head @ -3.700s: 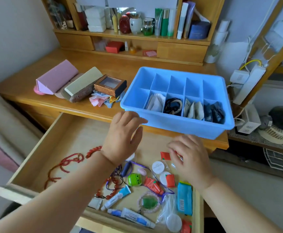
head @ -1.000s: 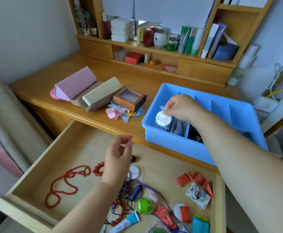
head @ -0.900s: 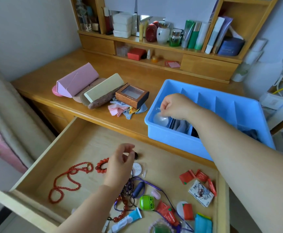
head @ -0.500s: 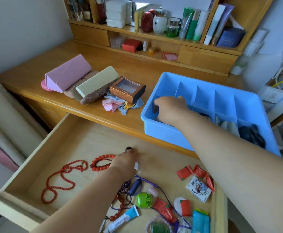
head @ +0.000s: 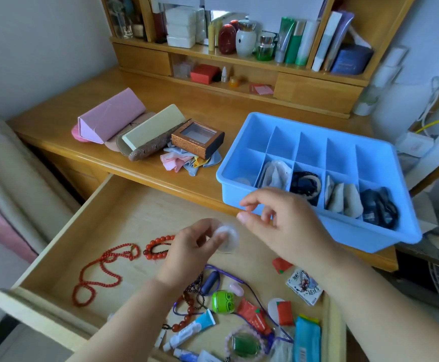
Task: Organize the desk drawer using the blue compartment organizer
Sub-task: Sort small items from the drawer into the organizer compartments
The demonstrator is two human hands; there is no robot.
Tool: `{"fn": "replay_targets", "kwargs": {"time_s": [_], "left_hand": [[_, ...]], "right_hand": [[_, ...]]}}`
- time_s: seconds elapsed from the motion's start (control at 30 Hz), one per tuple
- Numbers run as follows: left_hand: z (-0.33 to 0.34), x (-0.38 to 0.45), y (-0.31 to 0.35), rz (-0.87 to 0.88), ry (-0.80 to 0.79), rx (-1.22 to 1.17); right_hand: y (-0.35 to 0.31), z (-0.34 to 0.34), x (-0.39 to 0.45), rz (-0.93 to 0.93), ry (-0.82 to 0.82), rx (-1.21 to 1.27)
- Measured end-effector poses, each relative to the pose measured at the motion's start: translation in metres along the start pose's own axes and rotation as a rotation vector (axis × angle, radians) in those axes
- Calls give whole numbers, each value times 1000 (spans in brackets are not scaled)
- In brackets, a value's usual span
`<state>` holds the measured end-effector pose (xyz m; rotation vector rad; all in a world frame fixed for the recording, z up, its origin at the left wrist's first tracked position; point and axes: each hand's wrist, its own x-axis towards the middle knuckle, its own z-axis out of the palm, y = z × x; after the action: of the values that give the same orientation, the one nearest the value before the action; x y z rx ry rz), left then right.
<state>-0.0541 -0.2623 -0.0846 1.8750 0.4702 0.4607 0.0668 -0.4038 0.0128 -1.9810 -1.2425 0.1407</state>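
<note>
Over the open drawer (head: pixel 64 257), the left hand (head: pixel 192 246) pinches a small round clear packet (head: pixel 227 237) raised toward the empty right hand (head: pixel 278 220), fingers loosely parted, likely for handover into the blue compartment organizer (head: pixel 239 176) on the table (head: pixel 200 105) at 1 o'clock.

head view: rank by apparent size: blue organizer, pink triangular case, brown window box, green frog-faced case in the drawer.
1. blue organizer
2. pink triangular case
3. brown window box
4. green frog-faced case, smallest though nearest the camera.
</note>
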Motion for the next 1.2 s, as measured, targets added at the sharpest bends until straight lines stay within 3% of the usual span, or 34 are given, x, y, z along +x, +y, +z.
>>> {"fn": "replay_targets", "kwargs": {"time_s": [0.07,0.17,0.3,0.4,0.63,0.77,0.87,0.93,1.03,1.13,1.2], "left_hand": [[5,-7,25,64,-46,-171],[12,-9,49,128,-32,-273],[18,1,50,51,49,-351],[25,3,31,-62,79,-208],[36,-23,-20,-257,35,-61],[44,-33,-37,-306,-17,-62],[51,-33,-40,-281,-70,-21],[58,-31,-38,-259,-108,44],[73,-28,-39,-179,-152,227],[96,-24,-41,-24,-322,438],[111,-21,-43,38,-488,595]], "right_hand": [[2,3,-8,94,-123,-26],[2,-8,-5,181,-155,142],[3,-39,30,199,78,197],[10,-51,73,232,204,85],[25,-7,128,351,-264,-434],[36,15,123,197,-317,-784],[35,16,128,170,-365,-846],[35,8,127,199,-316,-668],[28,-6,99,78,4,-295],[21,-13,44,-246,317,-288],[27,-8,1,-346,315,-328]]}}
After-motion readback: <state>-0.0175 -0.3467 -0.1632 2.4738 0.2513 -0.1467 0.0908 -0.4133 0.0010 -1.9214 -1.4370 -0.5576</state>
